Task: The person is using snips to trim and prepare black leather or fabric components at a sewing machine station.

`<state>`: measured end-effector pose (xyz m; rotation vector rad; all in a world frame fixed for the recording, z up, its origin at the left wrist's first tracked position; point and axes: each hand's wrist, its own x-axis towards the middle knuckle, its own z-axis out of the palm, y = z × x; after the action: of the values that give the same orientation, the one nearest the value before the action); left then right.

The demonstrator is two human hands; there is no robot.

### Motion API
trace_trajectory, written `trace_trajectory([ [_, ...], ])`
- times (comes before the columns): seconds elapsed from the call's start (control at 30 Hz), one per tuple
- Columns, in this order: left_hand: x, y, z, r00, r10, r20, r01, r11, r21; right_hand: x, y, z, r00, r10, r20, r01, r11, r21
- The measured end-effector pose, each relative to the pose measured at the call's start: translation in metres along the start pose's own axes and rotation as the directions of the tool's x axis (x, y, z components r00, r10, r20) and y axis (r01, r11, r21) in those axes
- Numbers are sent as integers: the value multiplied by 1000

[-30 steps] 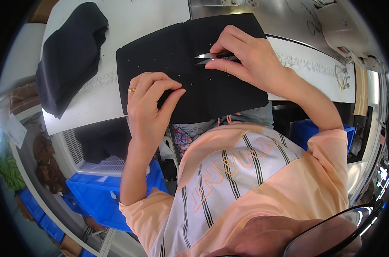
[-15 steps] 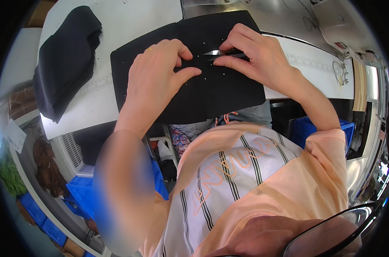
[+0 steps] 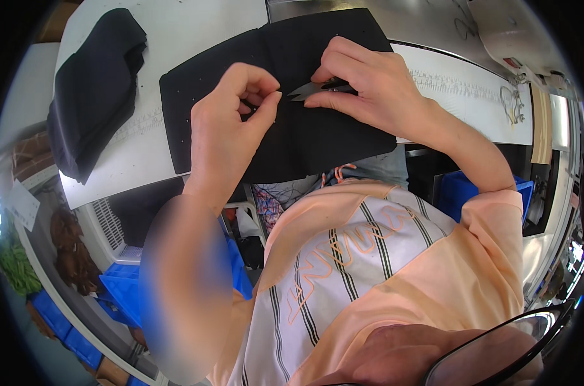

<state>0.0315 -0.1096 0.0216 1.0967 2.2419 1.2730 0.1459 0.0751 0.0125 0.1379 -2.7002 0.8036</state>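
A black fabric panel [image 3: 285, 138] lies spread in front of me, over the table's near edge. My right hand [image 3: 372, 77] is closed round a small pair of thread snips [image 3: 303, 92], their bright blades angled to the left, just above the cloth. The rest of the tool is partly hidden by my fingers. Close to the blade tips, my left hand [image 3: 231, 112] pinches thumb and forefinger together over the fabric. Whatever is between those fingertips is too small to make out.
A second black cloth piece [image 3: 96, 93] lies folded on the white table [image 3: 176, 32] at the left. Ruler markings [image 3: 459, 83] run across the tabletop. Part of a pale machine [image 3: 504, 32] stands at the far right. Blue crates [image 3: 121, 289] sit below the table.
My left thumb and forefinger have gone from apart to pinched together. The right hand has moved left with the snips, bringing the blades near the left fingertips. The fabric has shifted slightly.
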Motion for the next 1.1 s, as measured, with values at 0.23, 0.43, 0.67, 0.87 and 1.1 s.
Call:
trace_trajectory([
  [0.23,2,0,-2,995,-89,34,94,978,-186,5,-1,5,999,-38,8,39,998,-51],
  [0.43,4,-2,-3,993,-107,51,115,975,-192,3,0,7,998,-64,-19,62,993,-96],
  [0.67,4,-3,-2,993,-106,43,113,973,-202,5,1,8,995,-96,-35,92,991,-102],
  [0.87,4,-1,1,993,-115,40,120,976,-180,6,2,11,990,-131,-50,122,981,-154],
  [1.1,1,-2,1,996,-90,21,92,979,-181,6,2,11,990,-132,-53,125,984,-127],
])
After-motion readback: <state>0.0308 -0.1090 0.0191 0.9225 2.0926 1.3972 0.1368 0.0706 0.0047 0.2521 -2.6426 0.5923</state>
